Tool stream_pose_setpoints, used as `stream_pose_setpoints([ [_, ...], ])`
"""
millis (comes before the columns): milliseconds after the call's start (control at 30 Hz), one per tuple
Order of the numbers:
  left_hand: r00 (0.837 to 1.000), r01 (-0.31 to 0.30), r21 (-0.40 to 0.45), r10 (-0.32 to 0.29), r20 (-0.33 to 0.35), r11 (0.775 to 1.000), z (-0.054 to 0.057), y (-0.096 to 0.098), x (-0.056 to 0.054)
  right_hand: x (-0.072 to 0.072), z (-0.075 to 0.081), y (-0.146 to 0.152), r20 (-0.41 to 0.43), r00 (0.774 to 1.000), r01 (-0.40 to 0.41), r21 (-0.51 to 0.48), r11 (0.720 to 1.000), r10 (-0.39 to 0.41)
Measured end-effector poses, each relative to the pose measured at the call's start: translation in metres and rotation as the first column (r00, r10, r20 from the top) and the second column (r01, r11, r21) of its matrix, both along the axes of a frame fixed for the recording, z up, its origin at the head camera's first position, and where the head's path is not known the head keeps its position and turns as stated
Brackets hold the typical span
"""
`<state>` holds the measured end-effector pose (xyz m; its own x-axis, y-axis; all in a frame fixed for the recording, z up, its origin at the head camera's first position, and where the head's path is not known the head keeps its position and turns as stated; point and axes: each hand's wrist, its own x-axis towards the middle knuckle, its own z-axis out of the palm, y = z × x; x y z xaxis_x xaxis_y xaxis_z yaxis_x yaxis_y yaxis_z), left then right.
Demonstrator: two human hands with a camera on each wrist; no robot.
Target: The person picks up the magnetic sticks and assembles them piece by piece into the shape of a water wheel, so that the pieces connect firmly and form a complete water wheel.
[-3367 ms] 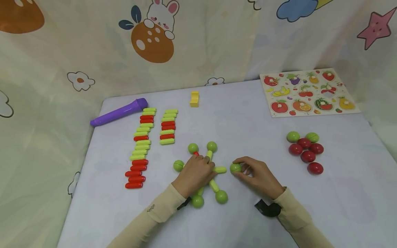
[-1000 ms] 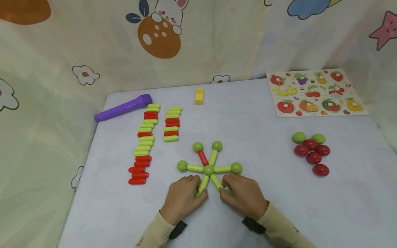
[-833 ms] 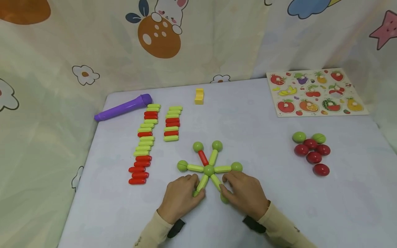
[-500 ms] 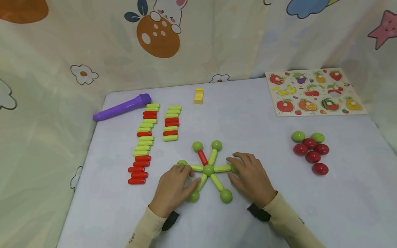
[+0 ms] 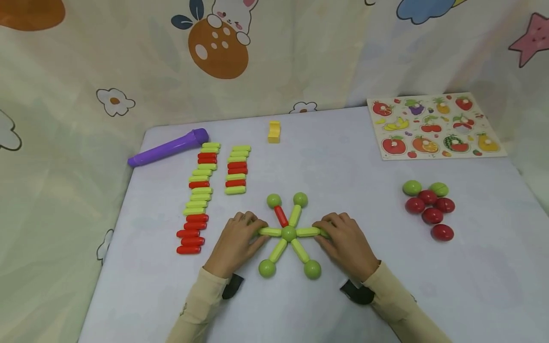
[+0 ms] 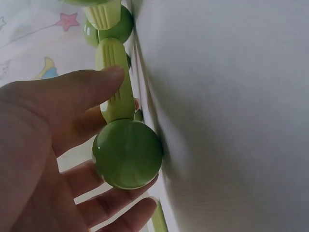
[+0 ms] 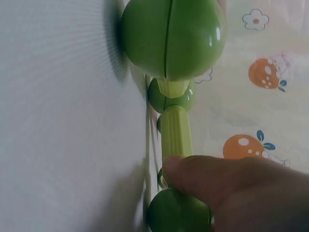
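Observation:
On the table lies a star of toy building pieces: a green centre ball [image 5: 289, 233], several light green rods, one red rod [image 5: 280, 216], and green balls at the outer ends. My left hand [image 5: 233, 245] pinches the left light green rod [image 6: 112, 50] between thumb and fingers, just inside its end ball [image 6: 128, 153]. On the opposite side, my right hand [image 5: 349, 247] pinches the right light green rod [image 7: 176, 130]; its thumb presses the rod close to the end ball [image 7: 178, 212]. Two lower balls, including one at the right [image 5: 312, 269], point toward me.
Loose red and light green rods lie in two columns, one long [image 5: 196, 211] and one short [image 5: 237, 171]. A purple toy microphone [image 5: 169, 147], a yellow block [image 5: 274, 132] and a fruit puzzle board [image 5: 437, 126] sit farther back. Red balls [image 5: 432, 216] and two green ones lie right.
The green ball my right hand held apart earlier now sits on the right rod. Both hands have moved up from the lower rods to the two side rods.

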<state>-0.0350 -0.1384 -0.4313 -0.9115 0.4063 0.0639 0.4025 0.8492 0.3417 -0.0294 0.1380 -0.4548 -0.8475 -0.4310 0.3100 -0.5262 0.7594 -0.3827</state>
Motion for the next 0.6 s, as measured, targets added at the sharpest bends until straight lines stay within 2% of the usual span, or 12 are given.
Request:
stream_pose_setpoints([
  [233,0.999,0.034,0.005,-0.034,-0.002,0.999,0.0,0.004,0.002,-0.004,0.002,0.005,0.02,0.999,0.042,0.008,0.999,-0.042],
  [367,0.998,0.054,0.007,-0.054,-0.009,0.998,0.002,0.006,0.002,-0.004,0.008,0.008,-0.016,0.998,0.06,-0.078,0.995,-0.061],
  [467,0.998,0.06,0.023,-0.059,-0.008,0.998,0.003,0.006,0.002,-0.001,0.012,0.008,-0.04,0.999,-0.009,-0.181,0.983,0.002],
  [600,0.998,0.069,0.042,-0.069,0.001,0.997,0.004,0.005,0.001,0.005,0.011,0.005,-0.035,0.996,-0.085,-0.201,0.976,0.079],
])
